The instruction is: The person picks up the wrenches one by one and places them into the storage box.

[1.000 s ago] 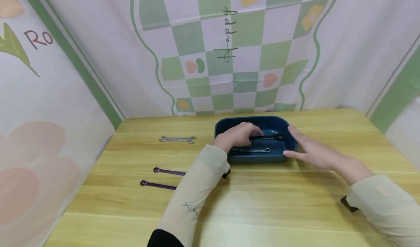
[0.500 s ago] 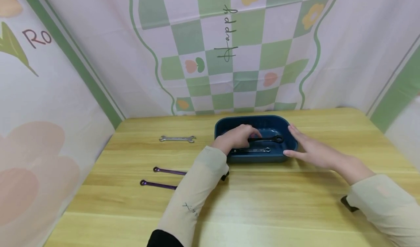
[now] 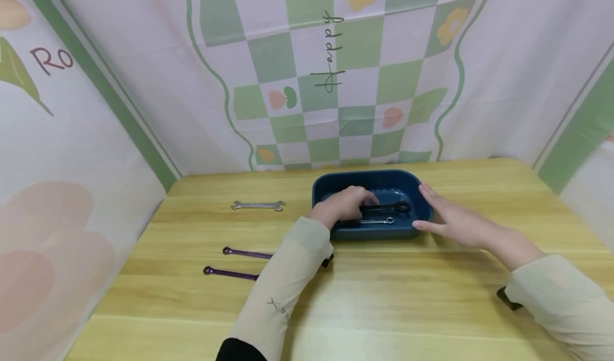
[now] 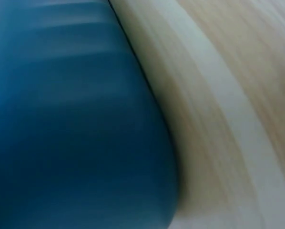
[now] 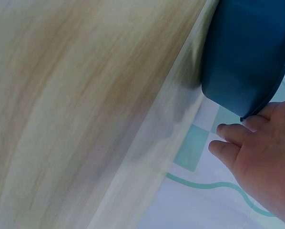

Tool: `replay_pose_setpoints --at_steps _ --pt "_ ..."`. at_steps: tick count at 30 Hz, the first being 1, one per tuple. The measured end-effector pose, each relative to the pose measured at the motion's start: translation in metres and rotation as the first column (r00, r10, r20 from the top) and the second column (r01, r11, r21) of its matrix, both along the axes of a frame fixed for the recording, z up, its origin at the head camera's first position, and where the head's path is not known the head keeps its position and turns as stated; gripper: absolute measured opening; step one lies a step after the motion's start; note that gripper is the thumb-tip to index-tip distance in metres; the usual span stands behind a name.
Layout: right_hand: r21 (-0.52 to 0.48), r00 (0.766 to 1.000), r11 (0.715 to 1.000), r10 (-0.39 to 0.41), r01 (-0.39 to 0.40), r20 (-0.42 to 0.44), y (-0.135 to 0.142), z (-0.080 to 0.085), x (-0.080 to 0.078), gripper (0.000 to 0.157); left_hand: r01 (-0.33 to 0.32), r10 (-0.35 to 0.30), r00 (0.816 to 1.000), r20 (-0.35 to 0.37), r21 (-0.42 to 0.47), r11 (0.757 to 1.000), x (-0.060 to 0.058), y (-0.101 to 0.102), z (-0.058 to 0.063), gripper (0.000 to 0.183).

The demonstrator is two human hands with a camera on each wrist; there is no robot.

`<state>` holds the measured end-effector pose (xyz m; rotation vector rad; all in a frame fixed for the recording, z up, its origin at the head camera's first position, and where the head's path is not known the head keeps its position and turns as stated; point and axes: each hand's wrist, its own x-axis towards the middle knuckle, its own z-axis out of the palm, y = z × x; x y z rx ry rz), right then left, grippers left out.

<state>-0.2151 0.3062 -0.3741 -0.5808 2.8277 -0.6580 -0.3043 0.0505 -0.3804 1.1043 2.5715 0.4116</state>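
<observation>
Left hand on a black wrench, right hand against the bin

The left hand reaches down inside the dark blue bin, its fingers curled over the black wrench and holding it near the end hidden beneath them. The exact placing of the thumb cannot be told. The wrench's shaft and ring end stick out to the right of these fingers, towards the right hand; whether it rests on the bin's floor is unclear.

A small silver wrench lies in the bin on the near side of the left fingers, roughly in line with the black one and apart from it.

The right fingers are nearly straight and spread from the thumb, touching the bin's right end: fingertips at the rim farther back, thumb towards the near corner. The bin stands upright on the wooden counter, between that thumb and the left wrist.

Well to the left of the left fingers, a silver wrench with forked ends lies on the counter. Left of them and nearer the person lie an upper purple wrench and a lower purple wrench, both partly covered by the left sleeve. A patterned cloth hangs beyond the fingers.
</observation>
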Motion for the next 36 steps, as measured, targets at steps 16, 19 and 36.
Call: replay_pose_setpoints --at_steps 16,19,36 --pt "-0.01 1.0 1.0 -0.006 0.006 0.009 0.0 -0.002 0.001 0.091 0.016 -0.016 1.0 0.008 -0.013 1.0 -0.002 0.001 -0.008 0.044" --pt "-0.009 1.0 1.0 -0.004 0.004 0.013 0.0 0.0 0.001 0.091 0.005 -0.005 1.0 0.017 -0.006 1.0 -0.003 0.002 -0.008 0.045" --pt "-0.003 1.0 1.0 -0.008 0.008 0.012 0.0 0.001 0.002 0.091 0.009 -0.009 0.999 0.039 -0.005 1.0 -0.003 0.0 -0.01 0.045"
